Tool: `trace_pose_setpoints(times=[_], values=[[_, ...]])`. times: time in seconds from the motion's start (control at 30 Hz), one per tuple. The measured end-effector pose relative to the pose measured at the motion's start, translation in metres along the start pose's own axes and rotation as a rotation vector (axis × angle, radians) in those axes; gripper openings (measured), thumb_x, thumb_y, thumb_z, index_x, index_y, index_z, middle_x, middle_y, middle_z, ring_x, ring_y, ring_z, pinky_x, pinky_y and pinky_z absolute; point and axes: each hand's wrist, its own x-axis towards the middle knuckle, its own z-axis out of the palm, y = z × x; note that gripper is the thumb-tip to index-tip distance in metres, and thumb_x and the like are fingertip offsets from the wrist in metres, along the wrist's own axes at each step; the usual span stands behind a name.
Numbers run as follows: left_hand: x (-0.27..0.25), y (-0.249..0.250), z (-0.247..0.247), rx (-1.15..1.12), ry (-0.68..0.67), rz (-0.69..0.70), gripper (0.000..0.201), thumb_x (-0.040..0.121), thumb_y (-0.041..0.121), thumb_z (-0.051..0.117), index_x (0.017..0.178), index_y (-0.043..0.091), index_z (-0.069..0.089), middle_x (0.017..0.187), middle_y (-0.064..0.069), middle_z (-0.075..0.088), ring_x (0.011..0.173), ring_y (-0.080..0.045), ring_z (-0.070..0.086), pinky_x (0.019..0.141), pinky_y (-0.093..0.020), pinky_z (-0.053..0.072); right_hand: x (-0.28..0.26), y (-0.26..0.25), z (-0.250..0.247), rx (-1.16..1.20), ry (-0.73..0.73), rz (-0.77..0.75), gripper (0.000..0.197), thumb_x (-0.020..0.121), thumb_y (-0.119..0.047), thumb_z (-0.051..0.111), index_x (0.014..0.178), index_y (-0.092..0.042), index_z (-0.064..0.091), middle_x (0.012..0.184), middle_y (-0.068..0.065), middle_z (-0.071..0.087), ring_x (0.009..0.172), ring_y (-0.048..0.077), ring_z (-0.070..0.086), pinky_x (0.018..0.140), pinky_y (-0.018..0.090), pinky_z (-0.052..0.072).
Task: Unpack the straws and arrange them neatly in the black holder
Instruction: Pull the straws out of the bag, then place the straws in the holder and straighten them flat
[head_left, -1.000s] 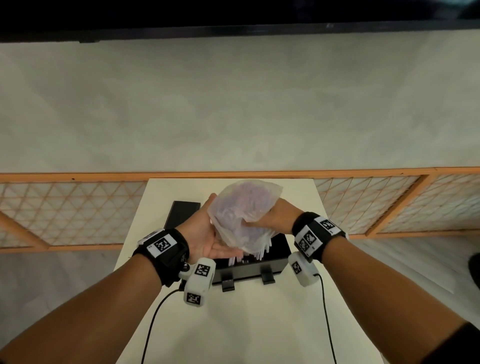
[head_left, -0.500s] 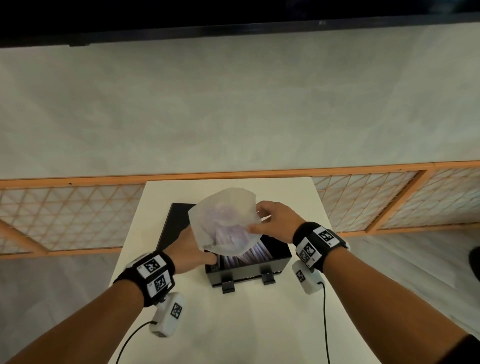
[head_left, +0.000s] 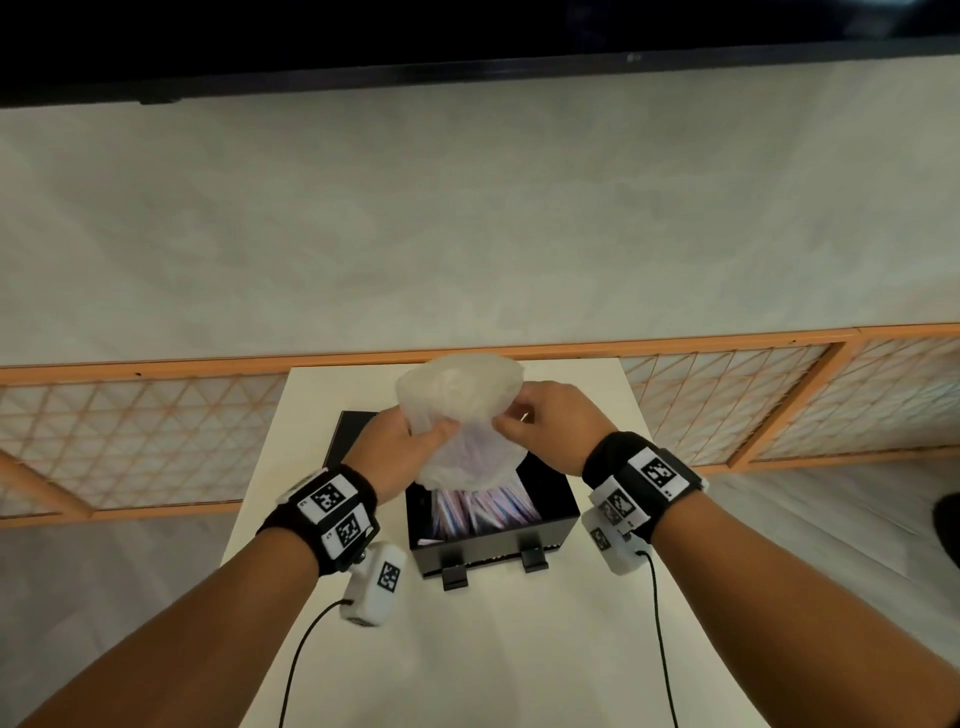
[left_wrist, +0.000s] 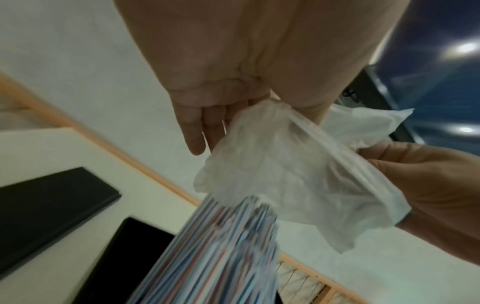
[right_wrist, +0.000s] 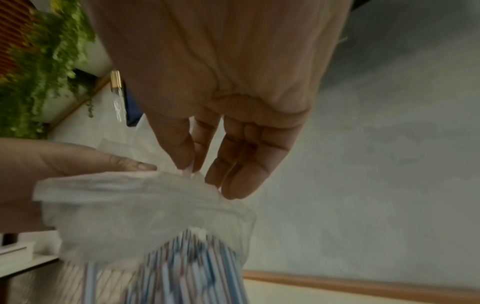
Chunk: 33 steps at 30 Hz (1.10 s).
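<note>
While both of your hands hold the plastic bag (head_left: 460, 415) inverted above the black holder (head_left: 493, 525), the unpacking step is roughly at its midpoint. Your left hand (head_left: 402, 447) grips the bag on its left side, fingers curled into the film; your right hand (head_left: 550, 428) pinches the opposite side between thumb and forefinger, with the remaining fingers lying together and slightly bent, as the right wrist view shows. The bag's open mouth faces down.

Status of the load: the striped straws (head_left: 480, 506) have slid part of the way out. Their lower ends are inside the holder, while their upper ends are still covered by the bag's mouth. In the left wrist view, the bundle fans out from the bag in a loose sheaf, leaning rather than upright. Motion blur prevents a count, and you cannot tell whether any straws remain higher inside the bag.

Done, as far as can be judged: the bag is open, and the straws are entering the holder. No straws are visible on the white table (head_left: 519, 649).

Remaining:
1. Lift the bag clear so the upper ends come free.
2. Set the empty bag aside.
3. Straighten and level the bundle, since the straws currently lie splayed across the holder's opening.

A flat black panel (head_left: 348, 439), possibly the holder's lid, lies on the table just behind your left hand.
</note>
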Motion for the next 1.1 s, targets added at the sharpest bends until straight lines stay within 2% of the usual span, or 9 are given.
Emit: trace_pose_setpoints(times=[0.17,0.37,0.53,0.67,0.8,0.87,0.9,1.0,1.1], values=[[-0.008,0.031,-0.032,0.105,0.149,0.079,0.009,0.094,0.036,0.071,0.095,0.03,0.078,0.092,0.013,0.076,0.082,0.003,0.069,0.074,-0.021,0.051,-0.004,-0.029,-0.032,0.056,0.111,-0.125,0.012,0.093,-0.035,0.065,0.091,-0.025,0.071,0.076,-0.018,0.066,0.067,-0.004,0.059,0.059,0.01,0.038],[-0.032,0.054,-0.057,0.022,0.238,0.12,0.006,0.09,0.029,0.077,0.086,0.024,0.076,0.086,0.01,0.077,0.082,-0.003,0.071,0.073,-0.021,0.051,-0.017,-0.057,-0.04,0.163,0.229,-0.203,0.012,0.092,-0.034,0.066,0.086,-0.024,0.069,0.08,-0.01,0.07,0.074,0.011,0.065,0.072,0.035,0.055],[-0.075,0.034,-0.067,-0.046,0.31,0.124,0.01,0.095,0.024,0.071,0.098,0.017,0.077,0.096,0.009,0.078,0.092,-0.002,0.071,0.078,-0.015,0.05,-0.055,-0.068,-0.03,0.317,0.225,-0.226,0.004,0.093,-0.03,0.07,0.097,-0.029,0.07,0.088,-0.012,0.07,0.084,0.011,0.066,0.073,0.022,0.053],[-0.124,-0.025,-0.065,-0.226,0.44,-0.087,0.013,0.094,0.026,0.072,0.1,0.016,0.078,0.096,0.002,0.079,0.091,-0.012,0.074,0.077,-0.027,0.058,-0.105,-0.047,0.011,0.484,0.071,-0.146,0.006,0.092,-0.022,0.073,0.096,-0.026,0.071,0.082,-0.011,0.069,0.074,0.008,0.063,0.07,0.022,0.051],[-0.159,-0.12,-0.059,-0.262,0.453,-0.445,0.029,0.081,0.052,0.074,0.089,0.024,0.076,0.081,-0.006,0.074,0.078,-0.036,0.067,0.075,-0.055,0.053,-0.155,-0.009,0.072,0.428,-0.16,0.005,0.004,0.091,-0.027,0.073,0.094,-0.029,0.071,0.08,-0.021,0.066,0.07,0.003,0.058,0.069,0.016,0.046],[-0.17,-0.166,-0.052,-0.262,0.397,-0.58,0.032,0.077,0.054,0.073,0.08,0.022,0.074,0.074,-0.024,0.063,0.069,-0.034,0.059,0.069,-0.056,0.047,-0.178,0.014,0.105,0.359,-0.3,0.107,0.009,0.088,-0.039,0.07,0.094,-0.032,0.069,0.079,-0.021,0.064,0.071,0.001,0.057,0.072,0.02,0.049],[-0.175,-0.181,-0.047,-0.227,0.385,-0.636,0.031,0.081,0.052,0.07,0.081,0.022,0.075,0.082,-0.032,0.063,0.07,-0.034,0.061,0.071,-0.058,0.049,-0.189,0.026,0.121,0.317,-0.378,0.15,0.016,0.085,-0.046,0.068,0.094,-0.032,0.068,0.08,-0.021,0.065,0.073,0.001,0.059,0.075,0.021,0.05],[-0.183,-0.218,-0.039,-0.199,0.416,-0.826,0.043,0.088,0.055,0.069,0.099,0.014,0.075,0.094,-0.021,0.074,0.085,-0.036,0.072,0.081,-0.053,0.061,-0.217,0.053,0.162,0.23,-0.585,0.274,0.031,0.074,-0.059,0.062,0.095,-0.037,0.068,0.085,-0.017,0.069,0.082,-0.002,0.063,0.078,0.013,0.05],[-0.182,-0.24,-0.034,-0.269,0.44,-0.967,0.06,0.089,0.056,0.069,0.126,0.009,0.064,0.118,-0.014,0.068,0.102,-0.035,0.067,0.08,-0.044,0.061,-0.234,0.067,0.187,0.188,-0.688,0.341,0.033,0.07,-0.065,0.063,0.092,-0.041,0.066,0.088,-0.022,0.07,0.085,-0.005,0.065,0.083,0.015,0.051]])
